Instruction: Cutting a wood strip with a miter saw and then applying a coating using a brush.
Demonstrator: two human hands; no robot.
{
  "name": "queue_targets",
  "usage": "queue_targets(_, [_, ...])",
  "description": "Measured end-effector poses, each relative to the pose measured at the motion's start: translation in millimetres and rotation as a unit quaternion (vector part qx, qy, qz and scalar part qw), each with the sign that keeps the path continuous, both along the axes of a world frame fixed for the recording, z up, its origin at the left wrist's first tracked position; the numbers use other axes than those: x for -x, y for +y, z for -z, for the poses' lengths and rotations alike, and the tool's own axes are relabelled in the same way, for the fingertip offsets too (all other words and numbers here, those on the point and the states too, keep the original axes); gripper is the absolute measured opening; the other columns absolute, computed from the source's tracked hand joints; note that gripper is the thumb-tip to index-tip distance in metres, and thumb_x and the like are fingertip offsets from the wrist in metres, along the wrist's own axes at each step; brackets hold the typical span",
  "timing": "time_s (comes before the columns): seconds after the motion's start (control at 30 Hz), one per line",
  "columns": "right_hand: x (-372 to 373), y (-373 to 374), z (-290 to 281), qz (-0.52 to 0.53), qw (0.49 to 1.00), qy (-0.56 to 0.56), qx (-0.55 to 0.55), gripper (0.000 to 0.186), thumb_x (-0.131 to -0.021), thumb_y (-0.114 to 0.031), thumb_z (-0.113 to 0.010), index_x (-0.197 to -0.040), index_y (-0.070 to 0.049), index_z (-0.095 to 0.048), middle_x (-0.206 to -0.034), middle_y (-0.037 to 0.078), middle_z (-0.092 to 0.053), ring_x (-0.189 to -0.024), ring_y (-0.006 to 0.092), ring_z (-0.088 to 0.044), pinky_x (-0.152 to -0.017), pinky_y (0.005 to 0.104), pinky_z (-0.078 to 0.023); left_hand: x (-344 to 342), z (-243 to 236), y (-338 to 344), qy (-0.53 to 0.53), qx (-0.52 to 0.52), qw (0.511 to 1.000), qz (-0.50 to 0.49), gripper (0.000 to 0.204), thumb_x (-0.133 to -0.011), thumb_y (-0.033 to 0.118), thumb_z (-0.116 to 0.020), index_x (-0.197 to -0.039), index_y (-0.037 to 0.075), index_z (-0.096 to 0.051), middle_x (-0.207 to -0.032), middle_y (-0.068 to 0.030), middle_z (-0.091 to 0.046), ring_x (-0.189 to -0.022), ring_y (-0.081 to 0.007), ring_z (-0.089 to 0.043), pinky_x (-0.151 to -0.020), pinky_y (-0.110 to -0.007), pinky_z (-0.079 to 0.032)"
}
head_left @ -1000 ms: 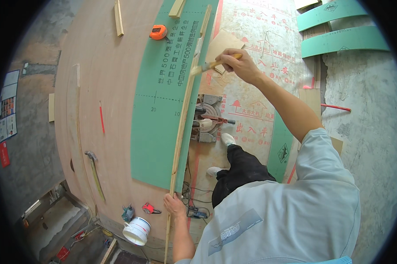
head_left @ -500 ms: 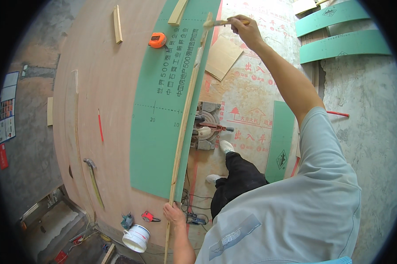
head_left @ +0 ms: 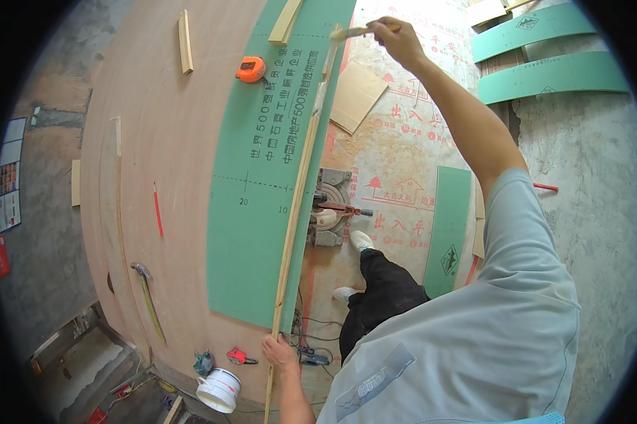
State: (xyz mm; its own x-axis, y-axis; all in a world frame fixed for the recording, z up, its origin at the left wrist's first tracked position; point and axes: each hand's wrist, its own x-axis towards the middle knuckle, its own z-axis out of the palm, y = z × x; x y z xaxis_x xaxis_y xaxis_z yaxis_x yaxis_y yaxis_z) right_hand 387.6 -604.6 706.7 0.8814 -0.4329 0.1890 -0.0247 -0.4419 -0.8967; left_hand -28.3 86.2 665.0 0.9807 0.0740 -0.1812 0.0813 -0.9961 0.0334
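Note:
A long, narrow wooden strip (head_left: 290, 244) lies lengthwise along the right edge of a green board (head_left: 244, 240). My left hand (head_left: 281, 352) is closed around the strip's near part, just past the board's near edge. At the far end my right hand (head_left: 397, 42) grips the handle of a paintbrush (head_left: 339, 34). Its pale bristles are at the strip's far end, and whether they touch it is hard to tell. Whitish, wet-looking patches show on the far part of the strip.
The board rests on a wooden sheet (head_left: 177, 268). On top lie an orange tape measure (head_left: 251, 69), a red pencil (head_left: 158, 209), a hammer (head_left: 149, 304) and wood offcuts (head_left: 185, 42). A white bucket (head_left: 218, 391) stands near left. A mitre saw (head_left: 330, 208) and cables are on the floor.
The view has shifted slightly. My right hand and the brush have moved a little along the strip's far end. My left hand keeps its hold.

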Motion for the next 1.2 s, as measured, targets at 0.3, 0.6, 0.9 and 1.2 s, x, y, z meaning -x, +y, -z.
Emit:
queue_targets(0.3, [17, 21, -18, -0.135, 0.987, 0.054, 0.067, 0.028, -0.102, -0.025, -0.057, -0.107, -0.004, -0.074, -0.072, -0.001, -0.059, -0.065, 0.0073, -0.048, -0.057, 0.0249, -0.039, 5, 3, 9, -0.001, 0.001, 1.0, -0.006, 0.025, -0.084, 0.013, -0.071, -0.096, 0.003, -0.051, -0.096, -0.0192, -0.055, -0.095, -0.0421, -0.054, -0.079, -0.053, -0.042])
queue_targets(0.6, [-46, -28, -10, 0.022, 0.998, 0.031, 0.048, 0.03, -0.098, -0.026, -0.058, -0.105, -0.001, -0.073, -0.077, 0.004, -0.063, -0.071, 0.0123, -0.055, -0.064, 0.0291, -0.045, 1, 2, 2, -0.009, 0.016, 1.0, 0.006, 0.026, -0.083, 0.011, -0.07, -0.097, 0.002, -0.051, -0.098, -0.0201, -0.055, -0.095, -0.0429, -0.054, -0.08, -0.053, -0.042])
queue_targets(0.9, [-21, -12, -1, -0.065, 0.997, -0.022, 0.031, 0.027, -0.1, -0.021, -0.057, -0.108, -0.001, -0.073, -0.073, 0.0, -0.061, -0.064, 0.0072, -0.049, -0.059, 0.024, -0.043, 8, 5, 8, 0.006, 0.004, 1.0, -0.01, 0.026, -0.083, 0.011, -0.07, -0.1, 0.002, -0.052, -0.102, -0.019, -0.057, -0.1, -0.0418, -0.055, -0.083, -0.052, -0.043])
queue_targets(1.2, [53, 59, -20, -0.158, 0.984, 0.052, 0.061, 0.026, -0.099, -0.025, -0.06, -0.106, -0.004, -0.072, -0.085, 0.007, -0.069, -0.078, 0.0129, -0.061, -0.074, 0.0306, -0.05, 2, 1, 3, -0.002, 0.013, 1.0, -0.007, 0.026, -0.083, 0.012, -0.071, -0.099, 0.002, -0.052, -0.102, -0.0186, -0.056, -0.1, -0.0417, -0.055, -0.084, -0.053, -0.042])
